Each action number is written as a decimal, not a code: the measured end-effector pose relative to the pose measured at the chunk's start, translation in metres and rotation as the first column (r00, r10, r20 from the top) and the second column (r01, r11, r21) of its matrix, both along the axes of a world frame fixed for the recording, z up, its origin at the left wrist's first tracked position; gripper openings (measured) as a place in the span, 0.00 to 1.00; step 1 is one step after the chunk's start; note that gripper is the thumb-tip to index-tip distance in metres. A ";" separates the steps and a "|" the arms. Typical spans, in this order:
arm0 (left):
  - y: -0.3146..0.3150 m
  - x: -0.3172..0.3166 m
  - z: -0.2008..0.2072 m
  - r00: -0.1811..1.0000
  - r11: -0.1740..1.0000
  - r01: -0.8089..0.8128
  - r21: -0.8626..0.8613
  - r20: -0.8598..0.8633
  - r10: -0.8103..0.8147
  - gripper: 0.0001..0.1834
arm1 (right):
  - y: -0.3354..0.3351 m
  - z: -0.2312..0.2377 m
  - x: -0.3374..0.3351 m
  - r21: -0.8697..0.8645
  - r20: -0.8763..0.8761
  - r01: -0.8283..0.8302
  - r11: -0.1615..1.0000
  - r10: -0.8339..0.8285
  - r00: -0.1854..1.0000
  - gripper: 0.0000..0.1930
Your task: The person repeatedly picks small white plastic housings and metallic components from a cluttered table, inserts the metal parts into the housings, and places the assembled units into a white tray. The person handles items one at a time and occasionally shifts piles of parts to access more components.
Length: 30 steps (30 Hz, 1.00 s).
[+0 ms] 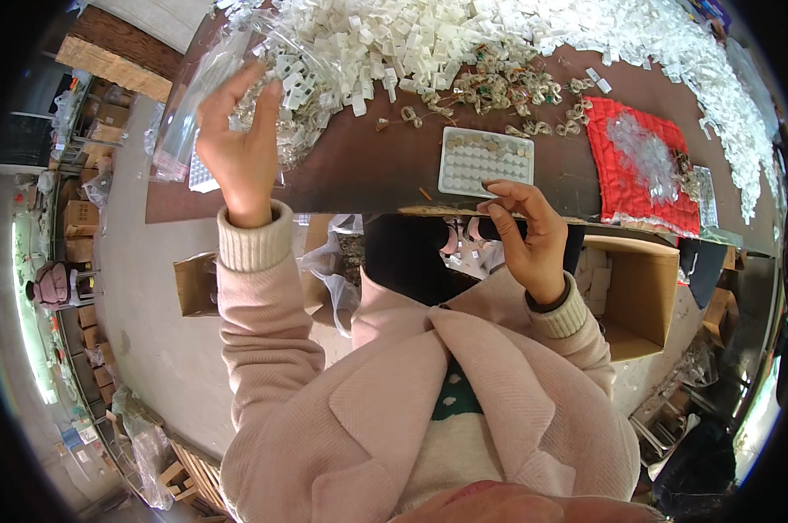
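My left hand (240, 148) is raised over the table's left side, thumb and forefinger apart, with nothing visible between them. Beneath and beside it lie clear plastic bags (185, 131) and a heap of small white plastic pieces with dark parts (298, 91). At the table's front edge, my right hand (533, 235) has its thumb and fingertips close together; anything pinched there is too small to make out. Those fingertips are by the near edge of a white tray (464, 180) with rows of round pockets. Small round discs (490, 144) sit in its far rows.
A large pile of white plastic pieces (394, 44) covers the table's far side. Coiled wire bundles (507, 87) lie before it. To the right, a red cloth (616, 166) carries clear plastic bits (642, 148). An open cardboard box (642, 296) stands below the table edge.
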<state>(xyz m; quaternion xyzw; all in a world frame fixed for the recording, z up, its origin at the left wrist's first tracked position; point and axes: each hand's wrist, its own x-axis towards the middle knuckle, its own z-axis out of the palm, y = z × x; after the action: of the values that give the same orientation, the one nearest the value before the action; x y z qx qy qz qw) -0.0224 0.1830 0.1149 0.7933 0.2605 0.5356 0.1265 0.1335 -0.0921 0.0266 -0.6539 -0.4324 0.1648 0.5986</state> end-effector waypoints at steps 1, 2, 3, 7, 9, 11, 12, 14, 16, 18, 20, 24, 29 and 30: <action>0.007 0.003 0.004 0.984 0.969 -0.123 0.214 -0.100 0.147 0.11 | 0.000 -0.002 0.000 0.008 -0.025 0.011 1.000 -0.010 1.000 0.12; 0.008 0.008 0.000 0.992 0.994 -0.017 0.104 -0.126 0.030 0.11 | 0.000 -0.004 0.000 0.016 -0.051 0.023 1.000 -0.022 0.998 0.12; 0.002 0.018 -0.012 0.989 0.996 0.083 -0.017 -0.125 -0.085 0.11 | 0.001 -0.005 0.001 0.023 -0.037 0.031 0.999 -0.030 0.999 0.12; -0.017 0.053 -0.067 0.816 0.969 0.238 -0.069 -0.527 -0.238 0.12 | -0.001 -0.006 0.005 0.020 -0.014 0.050 0.999 -0.049 0.999 0.11; -0.018 0.060 -0.087 0.717 0.980 0.197 -0.028 -0.677 -0.163 0.15 | -0.003 -0.005 0.007 0.016 -0.019 0.055 0.998 -0.055 0.998 0.11; -0.015 0.066 -0.099 0.629 0.987 0.157 -0.024 -0.769 -0.119 0.16 | -0.005 -0.006 0.009 0.017 -0.016 0.067 0.998 -0.067 0.998 0.11; -0.014 0.068 -0.103 0.663 0.983 0.185 -0.015 -0.736 -0.136 0.17 | -0.005 -0.006 0.009 0.005 -0.017 0.066 0.998 -0.066 0.998 0.11; -0.012 0.071 -0.107 0.718 0.972 0.236 -0.007 -0.672 -0.180 0.17 | -0.004 -0.007 0.010 -0.027 -0.005 0.054 0.998 -0.055 0.998 0.10; -0.009 0.074 -0.109 0.713 0.959 0.284 -0.014 -0.665 -0.221 0.16 | -0.002 -0.009 0.009 -0.020 -0.017 0.044 0.999 -0.045 0.999 0.10; -0.005 0.076 -0.110 0.695 0.948 0.317 -0.036 -0.671 -0.257 0.15 | -0.001 -0.010 0.008 -0.025 -0.021 0.037 0.999 -0.038 0.999 0.09; -0.001 0.076 -0.111 0.685 0.935 0.352 -0.045 -0.669 -0.290 0.14 | 0.000 -0.011 0.007 -0.041 -0.018 0.039 0.998 -0.040 0.999 0.09; 0.002 0.075 -0.111 0.723 0.928 0.352 -0.118 -0.596 -0.350 0.12 | -0.001 -0.010 0.007 -0.028 -0.028 0.044 0.999 -0.044 0.999 0.10; -0.015 0.058 -0.089 0.788 0.861 0.361 -0.359 -0.376 -0.487 0.09 | 0.006 -0.004 0.011 0.013 0.102 0.080 0.997 -0.081 0.992 0.12; -0.023 0.052 -0.082 0.793 0.834 0.405 -0.374 -0.311 -0.524 0.10 | 0.009 -0.001 0.013 0.029 0.114 0.111 0.993 -0.113 0.987 0.13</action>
<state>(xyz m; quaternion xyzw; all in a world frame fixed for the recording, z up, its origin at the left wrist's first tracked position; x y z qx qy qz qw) 0.0297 0.1604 0.0325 0.8981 0.1508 0.2691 0.3135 0.1463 -0.0834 0.0254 -0.6786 -0.4307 0.0880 0.5884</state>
